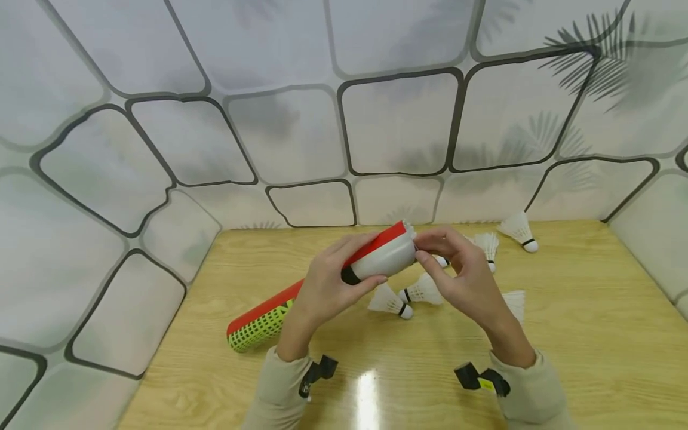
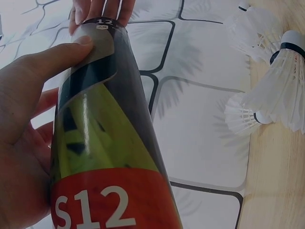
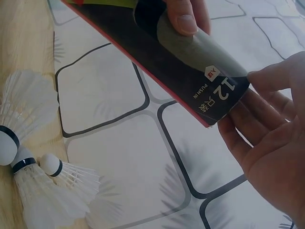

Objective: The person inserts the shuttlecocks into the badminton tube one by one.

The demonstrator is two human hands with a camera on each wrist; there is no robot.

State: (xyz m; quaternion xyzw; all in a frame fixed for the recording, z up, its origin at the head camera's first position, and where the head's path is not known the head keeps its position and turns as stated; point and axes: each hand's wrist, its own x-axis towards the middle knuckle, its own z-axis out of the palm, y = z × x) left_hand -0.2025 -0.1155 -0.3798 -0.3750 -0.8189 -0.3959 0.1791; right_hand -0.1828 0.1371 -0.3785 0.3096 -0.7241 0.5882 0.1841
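The person is holding a shuttlecock tube slantwise above the desk, its far end raised and its near end lying low towards the desk's left side. Judging from the scene, filling is barely under way: several shuttlecocks are lying loose on the desk beneath and beyond the hands, and one seems to be sitting at the tube's mouth. The left hand is wrapping its grip around the upper part of the tube, thumb on top. The right hand is curling its fingers at the open end, pinching the rim; what lies inside cannot be told.
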